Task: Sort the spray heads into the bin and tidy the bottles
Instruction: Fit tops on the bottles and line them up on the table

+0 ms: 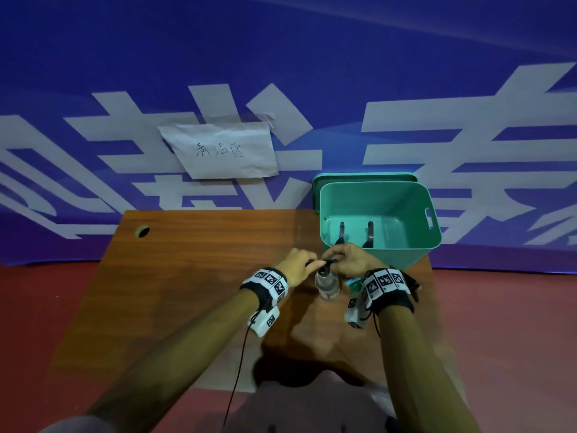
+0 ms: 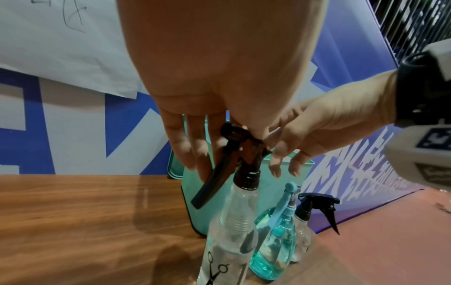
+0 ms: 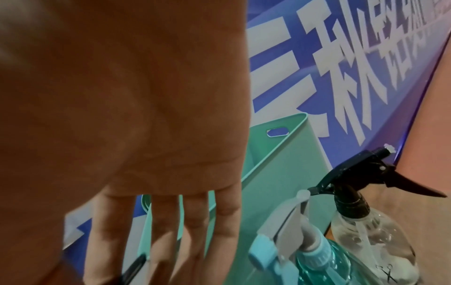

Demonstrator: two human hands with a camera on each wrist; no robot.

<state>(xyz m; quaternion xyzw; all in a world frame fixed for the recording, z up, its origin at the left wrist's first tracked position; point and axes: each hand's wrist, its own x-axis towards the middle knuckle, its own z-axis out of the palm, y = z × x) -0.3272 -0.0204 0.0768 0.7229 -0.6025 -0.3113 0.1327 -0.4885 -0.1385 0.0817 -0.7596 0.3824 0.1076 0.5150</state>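
A clear bottle [image 1: 327, 284] [image 2: 231, 221] stands on the wooden table [image 1: 193, 276] in front of the teal bin [image 1: 434, 232]. Its black spray head [image 1: 326, 263] [image 2: 244, 148] is still on the neck. My left hand [image 1: 304, 264] [image 2: 202, 154] holds that head, fingers behind the trigger and thumb on top. My right hand [image 1: 338, 260] [image 2: 290, 148] [image 3: 158, 231] pinches the back of the same head. Two dark spray heads [image 1: 342, 234] lie in the bin. A teal bottle with a light blue head [image 2: 275, 241] [image 3: 317, 260] and a round clear bottle with a black head [image 2: 314, 204] [image 3: 366, 237] stand just right of it.
The bin's lid [image 1: 362, 176] leans behind it against the blue banner wall. A paper note [image 1: 221, 151] is taped to the banner. The table has a cable hole [image 1: 143, 231] at its far left. Red floor lies around the table.
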